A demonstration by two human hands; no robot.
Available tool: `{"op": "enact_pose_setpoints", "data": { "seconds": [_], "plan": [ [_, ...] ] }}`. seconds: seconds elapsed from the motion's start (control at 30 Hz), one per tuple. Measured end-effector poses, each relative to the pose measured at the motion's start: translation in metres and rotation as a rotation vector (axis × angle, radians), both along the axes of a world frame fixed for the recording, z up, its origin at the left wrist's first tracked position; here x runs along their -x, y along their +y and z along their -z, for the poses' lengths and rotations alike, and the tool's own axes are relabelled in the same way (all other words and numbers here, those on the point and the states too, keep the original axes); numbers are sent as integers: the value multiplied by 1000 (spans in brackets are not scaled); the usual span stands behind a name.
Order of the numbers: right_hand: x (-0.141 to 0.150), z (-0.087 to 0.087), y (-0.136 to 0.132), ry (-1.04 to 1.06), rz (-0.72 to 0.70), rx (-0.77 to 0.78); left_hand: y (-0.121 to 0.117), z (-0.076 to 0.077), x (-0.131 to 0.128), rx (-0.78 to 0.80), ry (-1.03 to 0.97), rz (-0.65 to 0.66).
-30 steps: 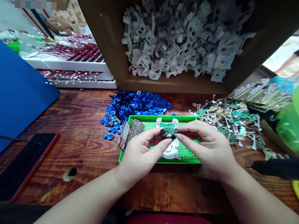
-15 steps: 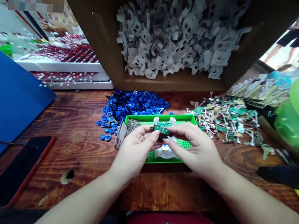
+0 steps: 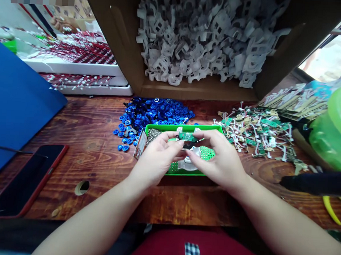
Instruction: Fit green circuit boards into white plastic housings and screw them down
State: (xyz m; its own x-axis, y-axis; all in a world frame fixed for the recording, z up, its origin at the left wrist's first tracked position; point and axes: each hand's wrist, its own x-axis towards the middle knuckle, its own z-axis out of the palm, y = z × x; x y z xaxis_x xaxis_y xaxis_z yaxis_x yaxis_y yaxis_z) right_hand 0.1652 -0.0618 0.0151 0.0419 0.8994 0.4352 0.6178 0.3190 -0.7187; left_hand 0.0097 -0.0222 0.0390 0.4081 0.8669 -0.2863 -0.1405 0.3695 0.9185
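Note:
My left hand (image 3: pixel 154 161) and my right hand (image 3: pixel 220 160) meet over a green tray (image 3: pixel 184 127) at the middle of the wooden table. Both pinch a small green circuit board (image 3: pixel 187 136) with a dark part under it, held just above a white plastic housing (image 3: pixel 187 163) that lies in the tray. A heap of small metal screws (image 3: pixel 153 134) fills the tray's left end. Behind the tray lies a pile of blue plastic buttons (image 3: pixel 154 113). To the right is a heap of green circuit boards with white wires (image 3: pixel 258 130).
An open cardboard box (image 3: pixel 128 53) full of white plastic housings stands at the back. A red-cased phone (image 3: pixel 24 180) and a blue board (image 3: pixel 14 100) lie left. A green plastic tub (image 3: pixel 336 128) and a black tool (image 3: pixel 316 182) sit right. White trays of red wires (image 3: pixel 77 60) are back left.
Both hands, with the circuit board, have shifted slightly up and away over the tray. The view has moved a little.

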Motion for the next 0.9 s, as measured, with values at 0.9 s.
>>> {"op": "enact_pose_setpoints", "data": {
  "seconds": [0.9],
  "plan": [
    [4,-6,-9,1121,0,438,-2,22,1,-293,227,146]
  ]
}}
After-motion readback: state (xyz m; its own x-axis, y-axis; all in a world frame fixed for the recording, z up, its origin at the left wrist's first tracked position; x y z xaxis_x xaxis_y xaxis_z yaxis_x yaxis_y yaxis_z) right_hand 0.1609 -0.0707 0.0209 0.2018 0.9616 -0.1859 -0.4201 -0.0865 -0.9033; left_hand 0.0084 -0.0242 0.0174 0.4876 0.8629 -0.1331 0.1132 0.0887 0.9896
